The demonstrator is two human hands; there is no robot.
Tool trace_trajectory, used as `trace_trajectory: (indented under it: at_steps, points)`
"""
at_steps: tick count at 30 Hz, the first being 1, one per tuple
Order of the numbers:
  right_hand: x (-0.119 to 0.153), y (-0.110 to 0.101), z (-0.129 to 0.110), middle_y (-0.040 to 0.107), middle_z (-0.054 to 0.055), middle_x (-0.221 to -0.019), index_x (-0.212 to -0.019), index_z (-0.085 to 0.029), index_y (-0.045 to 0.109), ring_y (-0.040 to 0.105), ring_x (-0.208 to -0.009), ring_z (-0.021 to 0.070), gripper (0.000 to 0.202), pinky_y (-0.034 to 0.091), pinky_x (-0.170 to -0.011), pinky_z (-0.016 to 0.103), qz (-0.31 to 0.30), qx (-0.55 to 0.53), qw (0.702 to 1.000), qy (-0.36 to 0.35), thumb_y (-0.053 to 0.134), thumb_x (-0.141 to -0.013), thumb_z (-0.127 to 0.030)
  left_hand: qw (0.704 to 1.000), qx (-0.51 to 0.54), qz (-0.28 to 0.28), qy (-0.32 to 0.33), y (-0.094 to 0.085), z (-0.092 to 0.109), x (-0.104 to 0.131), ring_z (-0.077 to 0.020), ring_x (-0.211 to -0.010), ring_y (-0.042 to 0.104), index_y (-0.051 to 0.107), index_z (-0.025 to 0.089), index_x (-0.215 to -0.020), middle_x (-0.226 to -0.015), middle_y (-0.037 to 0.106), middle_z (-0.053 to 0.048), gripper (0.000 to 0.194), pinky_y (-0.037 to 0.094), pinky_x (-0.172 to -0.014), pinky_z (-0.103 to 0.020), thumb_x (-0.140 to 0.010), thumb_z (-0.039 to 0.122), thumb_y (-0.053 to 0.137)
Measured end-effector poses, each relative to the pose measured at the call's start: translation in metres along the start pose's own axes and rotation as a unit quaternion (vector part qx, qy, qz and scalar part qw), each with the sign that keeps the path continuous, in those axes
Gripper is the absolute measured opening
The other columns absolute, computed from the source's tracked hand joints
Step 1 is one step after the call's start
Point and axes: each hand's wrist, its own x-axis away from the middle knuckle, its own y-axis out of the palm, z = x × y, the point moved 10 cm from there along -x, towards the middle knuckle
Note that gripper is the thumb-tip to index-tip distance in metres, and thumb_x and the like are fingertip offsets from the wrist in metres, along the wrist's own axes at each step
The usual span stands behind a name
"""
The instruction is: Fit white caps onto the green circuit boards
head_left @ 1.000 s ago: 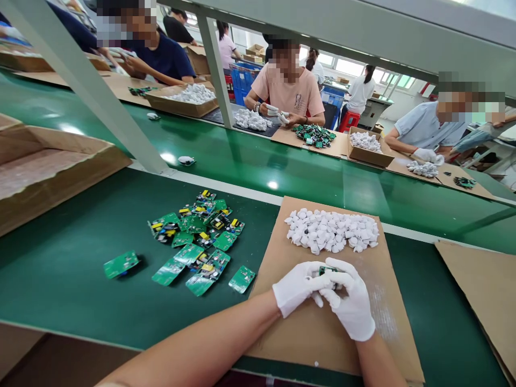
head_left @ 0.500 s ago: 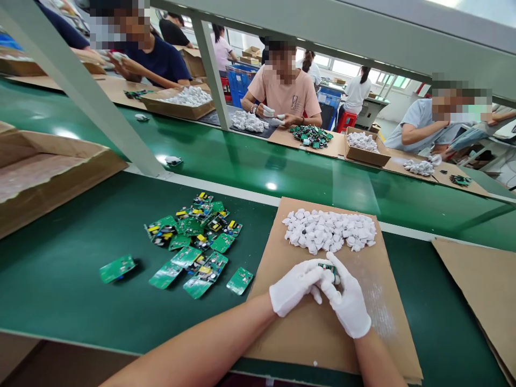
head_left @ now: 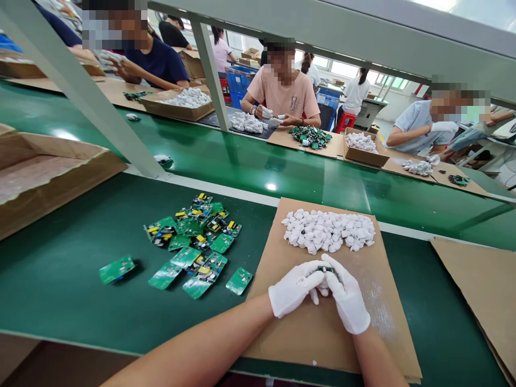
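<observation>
In white gloves, my left hand (head_left: pixel 296 287) and my right hand (head_left: pixel 347 295) meet over a cardboard sheet (head_left: pixel 290 338). Both are closed around one small green circuit board (head_left: pixel 324 269), whose edge shows between the fingers; the rest of it is hidden. Just beyond them on the cardboard lies a wide heap of white lumps (head_left: pixel 326 230). To the left, on the dark green table, is a pile of circuit boards (head_left: pixel 193 228) with yellow and black parts. A single board (head_left: pixel 117 269) lies apart at the far left, another (head_left: pixel 239 281) near the cardboard's left edge.
A cardboard box (head_left: pixel 60 183) stands at the left, and another cardboard sheet (head_left: pixel 479 290) lies at the right. Beyond a slanted metal post (head_left: pixel 92 102) runs a green conveyor (head_left: pixel 250 166) carrying a few items. People sit across it, handling white pieces and boards.
My hands have closed further round the board, which now shows edge-on and less of it is visible. Items on the conveyor have shifted left.
</observation>
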Motion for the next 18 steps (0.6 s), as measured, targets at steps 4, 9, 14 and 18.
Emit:
trace_trajectory:
  at_steps: [4, 9, 14, 18]
  points:
    - [0.000, 0.002, 0.004, 0.070, 0.005, -0.089, -0.114, -0.019, 0.059, 0.064, -0.071, 0.0169, 0.037, 0.054, -0.062, 0.025, -0.005, 0.002, 1.000, 0.022, 0.052, -0.082, -0.036, 1.000, 0.011, -0.015, -0.020, 0.001, -0.006, -0.002, -0.0138, -0.066, 0.056, 0.062, 0.013, -0.101, -0.078, 0.062, -0.008, 0.037, 0.044, -0.047, -0.019, -0.077, 0.040, 0.056]
    - [0.000, 0.001, 0.003, 0.070, 0.004, -0.086, -0.126, -0.020, 0.049, 0.065, -0.078, 0.0194, 0.048, 0.055, -0.070, 0.030, -0.013, 0.000, 0.999, 0.032, 0.051, -0.083, -0.041, 0.985, 0.157, -0.035, -0.064, 0.002, -0.018, -0.004, -0.0168, -0.068, 0.062, 0.056, 0.015, -0.112, -0.085, 0.064, -0.011, 0.044, 0.048, -0.053, -0.024, -0.078, 0.043, 0.055]
    - [0.002, -0.001, 0.002, 0.068, 0.005, -0.103, -0.123, -0.021, 0.053, 0.062, -0.095, 0.0196, 0.041, 0.051, -0.084, 0.033, -0.002, -0.030, 0.999, 0.019, 0.038, -0.090, -0.041, 0.960, 0.247, -0.072, -0.110, 0.011, -0.023, 0.000, -0.0166, -0.076, 0.064, 0.059, 0.015, -0.101, -0.094, 0.061, -0.009, 0.031, 0.049, -0.063, -0.024, -0.074, 0.030, 0.063]
    - [0.003, -0.001, -0.005, 0.067, 0.006, -0.105, -0.125, -0.020, 0.051, 0.063, -0.094, 0.0190, 0.042, 0.053, -0.080, 0.030, 0.007, -0.010, 1.000, -0.003, 0.037, -0.090, -0.040, 0.956, 0.263, -0.061, -0.115, 0.012, -0.025, 0.002, -0.0151, -0.075, 0.065, 0.056, 0.019, -0.105, -0.096, 0.060, -0.007, 0.034, 0.049, -0.060, -0.021, -0.073, 0.027, 0.065]
